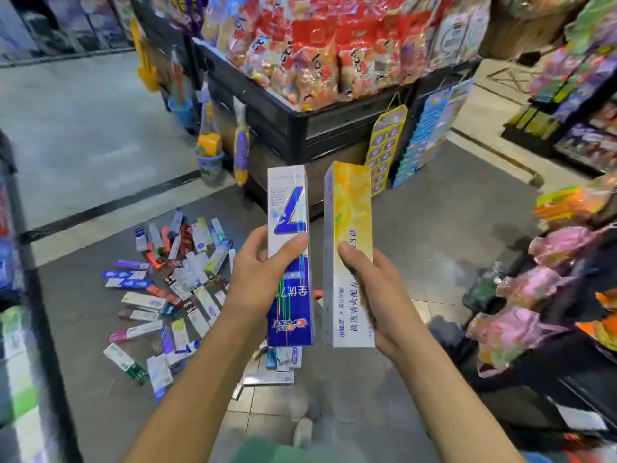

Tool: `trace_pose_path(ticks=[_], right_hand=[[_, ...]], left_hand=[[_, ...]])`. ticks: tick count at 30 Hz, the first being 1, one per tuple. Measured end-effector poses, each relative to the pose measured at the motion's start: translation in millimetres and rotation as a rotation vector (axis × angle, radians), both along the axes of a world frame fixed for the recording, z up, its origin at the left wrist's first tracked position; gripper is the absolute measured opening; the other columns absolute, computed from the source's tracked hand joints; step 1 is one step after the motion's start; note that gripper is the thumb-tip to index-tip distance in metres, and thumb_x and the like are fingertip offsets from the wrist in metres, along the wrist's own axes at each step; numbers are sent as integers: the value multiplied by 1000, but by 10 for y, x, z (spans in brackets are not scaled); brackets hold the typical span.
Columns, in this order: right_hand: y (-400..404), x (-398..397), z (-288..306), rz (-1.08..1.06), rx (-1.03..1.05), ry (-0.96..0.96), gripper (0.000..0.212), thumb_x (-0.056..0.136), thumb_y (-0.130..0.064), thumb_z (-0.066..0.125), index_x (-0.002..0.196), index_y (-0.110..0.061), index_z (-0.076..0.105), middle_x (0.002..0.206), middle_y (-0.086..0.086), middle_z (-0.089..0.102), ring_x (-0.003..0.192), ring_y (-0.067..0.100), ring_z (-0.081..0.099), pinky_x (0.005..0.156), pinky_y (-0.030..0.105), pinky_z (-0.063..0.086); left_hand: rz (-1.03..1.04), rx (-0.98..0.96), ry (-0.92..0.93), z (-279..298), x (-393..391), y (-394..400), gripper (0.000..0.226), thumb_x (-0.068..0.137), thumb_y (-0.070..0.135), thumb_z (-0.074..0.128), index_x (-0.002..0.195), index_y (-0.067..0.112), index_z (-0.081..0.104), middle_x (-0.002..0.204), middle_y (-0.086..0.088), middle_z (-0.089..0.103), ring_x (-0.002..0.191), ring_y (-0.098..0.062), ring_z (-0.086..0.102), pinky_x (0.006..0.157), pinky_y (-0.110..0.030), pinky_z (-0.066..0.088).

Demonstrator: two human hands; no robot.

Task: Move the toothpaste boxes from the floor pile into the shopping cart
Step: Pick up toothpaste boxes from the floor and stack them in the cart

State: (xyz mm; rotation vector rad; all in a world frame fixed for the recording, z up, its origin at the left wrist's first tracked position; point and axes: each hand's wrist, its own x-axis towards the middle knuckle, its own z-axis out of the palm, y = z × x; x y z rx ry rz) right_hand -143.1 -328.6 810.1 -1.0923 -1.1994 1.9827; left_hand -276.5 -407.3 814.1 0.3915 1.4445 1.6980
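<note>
A black display bin point(300, 128) holds red snack bags point(320, 45). The left hand point(258, 272) grips an upright blue-and-white toothpaste carton point(288, 202); the right hand point(370, 289) grips a yellow-and-white carton point(347, 208). Below, the scattered pile of toothpaste boxes point(173, 289) covers the grey floor point(434, 228).

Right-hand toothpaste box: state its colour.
Yellow fading to white, with blue print; the right hand grips this toothpaste box. Head view shows it best.

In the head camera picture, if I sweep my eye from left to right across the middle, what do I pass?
Pile of toothpaste boxes on the floor → left hand → blue and white toothpaste box it grips → yellow toothpaste box → right hand gripping it → pink snack bags on the shelf.
</note>
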Motion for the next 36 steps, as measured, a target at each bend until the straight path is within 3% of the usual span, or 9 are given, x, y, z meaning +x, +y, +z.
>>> trace_pose_path(ticks=[4, 8, 12, 16, 20, 22, 25, 30, 36], right_hand=[[-218, 536, 197, -205, 15, 29, 35, 95, -27, 65, 122, -7, 61, 107, 18, 74, 95, 36, 73, 70, 43, 61], [-625, 1076, 280, -480, 27, -1, 39, 94, -34, 67, 125, -13, 61, 110, 16, 74, 100, 37, 72, 90, 54, 57], [-1208, 1668, 385, -776, 36, -48, 25, 96, -30, 64, 114, -12, 67, 93, 9, 76, 79, 26, 74, 74, 40, 60], [-1858, 2295, 442, -1048, 7, -83, 26, 96, -30, 63, 113, -12, 67, 95, 15, 75, 82, 27, 71, 81, 45, 59], [-2471, 2911, 393, -1287, -16, -82, 16, 95, -32, 65, 101, -17, 68, 78, 4, 74, 68, 20, 71, 72, 39, 59], [-2756, 3192, 331, -1375, -25, -80, 20, 91, -35, 70, 101, -17, 70, 88, 11, 74, 78, 30, 72, 82, 48, 58], [-3154, 3660, 219, -1476, -44, -50, 38, 82, -39, 76, 110, -14, 71, 108, 23, 72, 95, 41, 70, 92, 57, 53], [-3975, 4541, 116, -1562, 0, -43, 21, 89, -28, 69, 100, -10, 68, 73, 2, 70, 63, 16, 66, 58, 26, 53], [-4805, 5563, 40, -1703, -28, -122, 50, 61, -39, 85, 98, -9, 69, 82, 7, 68, 74, 23, 63, 77, 42, 51]], left_hand=[[-262, 12, 38, 177, 343, 88, 41, 84, 33, 76, 120, 18, 60, 100, -5, 77, 84, -26, 76, 79, -47, 61], [-542, 16, 32, 268, 805, 151, 35, 87, 32, 73, 115, 14, 63, 95, -8, 78, 76, -25, 75, 69, -40, 61], [-869, -13, 2, 315, 1439, 90, 38, 83, 35, 74, 113, 12, 66, 92, -12, 77, 73, -27, 74, 71, -44, 61], [-1156, 3, -6, 343, 2228, -149, 28, 87, 29, 73, 111, 15, 67, 87, -8, 77, 65, -21, 72, 62, -36, 59], [-1384, 33, -32, 354, 3008, -517, 28, 80, 25, 76, 104, 13, 67, 79, -5, 74, 58, -17, 69, 52, -30, 56], [-1467, 40, -4, 336, 3392, -700, 38, 70, 28, 79, 103, 15, 68, 83, -7, 75, 61, -18, 69, 55, -30, 56], [-1567, 41, 7, 304, 4025, -965, 30, 79, 22, 78, 104, 13, 66, 85, -8, 76, 63, -19, 70, 55, -30, 56], [-1708, 25, 80, 182, 5202, -1475, 37, 78, 27, 79, 110, 12, 68, 97, -15, 76, 77, -29, 70, 71, -42, 58], [-1792, -8, 199, 24, 6356, -2111, 22, 87, 23, 75, 102, 11, 67, 75, -8, 73, 56, -20, 66, 55, -31, 52]])
